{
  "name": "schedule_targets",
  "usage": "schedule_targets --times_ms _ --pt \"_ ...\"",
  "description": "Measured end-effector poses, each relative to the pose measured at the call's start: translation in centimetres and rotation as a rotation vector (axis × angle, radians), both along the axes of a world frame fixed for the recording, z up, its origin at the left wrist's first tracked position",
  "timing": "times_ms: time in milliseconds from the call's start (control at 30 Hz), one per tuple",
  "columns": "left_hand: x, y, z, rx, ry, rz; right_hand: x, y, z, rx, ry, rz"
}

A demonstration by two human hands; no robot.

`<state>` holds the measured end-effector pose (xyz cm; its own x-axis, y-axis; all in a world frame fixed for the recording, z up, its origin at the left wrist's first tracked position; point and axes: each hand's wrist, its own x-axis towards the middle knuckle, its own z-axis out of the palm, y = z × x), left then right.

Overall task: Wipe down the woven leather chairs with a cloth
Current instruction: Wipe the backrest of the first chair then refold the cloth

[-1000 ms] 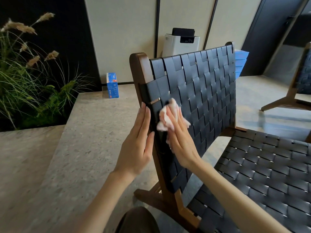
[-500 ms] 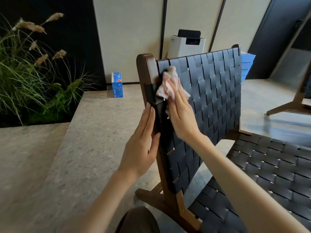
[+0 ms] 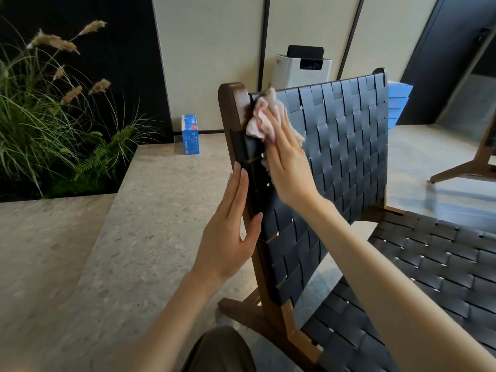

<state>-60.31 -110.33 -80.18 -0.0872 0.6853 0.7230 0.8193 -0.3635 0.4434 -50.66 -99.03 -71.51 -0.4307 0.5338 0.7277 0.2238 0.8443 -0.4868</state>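
"54" on white appliance display

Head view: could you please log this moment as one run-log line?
right hand: pressing cloth on backrest top corner | left hand: flat, bracing frame | seat: untouched

Both forearms are bare, no sleeves in sight, and the 2 hands, left hand and right hand, have no rings or watch. Dark olive-brown trousers on the knee.
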Motion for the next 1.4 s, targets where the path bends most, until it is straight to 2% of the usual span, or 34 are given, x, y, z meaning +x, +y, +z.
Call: schedule_targets --times_ms 233,333,433,533,633,700,800,933,1067,1200,1267,1400 --pt "0.5 -0.4 -1.2 -0.031 -0.063 -0.038 4.9 -2.5 -8.7 -0.076 -0.142 0.038" --pt "0.7 -0.8 -2.5 -0.078 -0.042 -0.031 8.3 -3.2 -12.8 -0.128 -0.287 0.052" --pt "1.0 -1.4 -4.0 -0.123 -0.012 -0.045 11.2 -3.3 -15.0 -0.085 -0.405 0.062" --pt "1.2 -1.9 -4.9 -0.149 0.007 -0.050 10.0 -3.2 -12.5 -0.011 -0.291 0.027" --pt "1.4 -2.1 -5.0 -0.180 0.027 -0.016 4.9 -2.4 -6.3 0.010 -0.127 0.013" --pt "1.4 -2.2 -4.9 -0.195 0.018 -0.023 1.4 -2.1 -3.0 -0.044 -0.032 0.018" --pt "1.3 -2.1 -5.1 -0.197 0.018 -0.031 -1.0 -2.3 -3.3 -0.109 0.103 0.025" --pt "1.6 -2.1 -6.3 -0.183 0.040 -0.013 2.5 -3.5 -8.8 -0.151 0.062 0.070" --pt "1.8 -2.0 -7.5 -0.169 0.028 -0.036 8.3 -5.9 -16.0 -0.322 -0.156 0.089" --pt "2.2 -2.4 -8.5 -0.197 0.041 -0.046 12.6 -6.6 -19.3 -0.298 -0.385 0.013" --pt "2.4 -2.7 -8.9 -0.229 0.038 -0.049 12.3 -6.0 -17.5 -0.219 -0.309 -0.034" --pt "2.8 -3.1 -9.2 -0.285 0.067 -0.010 7.3 -2.8 -9.9 -0.155 -0.028 -0.043"
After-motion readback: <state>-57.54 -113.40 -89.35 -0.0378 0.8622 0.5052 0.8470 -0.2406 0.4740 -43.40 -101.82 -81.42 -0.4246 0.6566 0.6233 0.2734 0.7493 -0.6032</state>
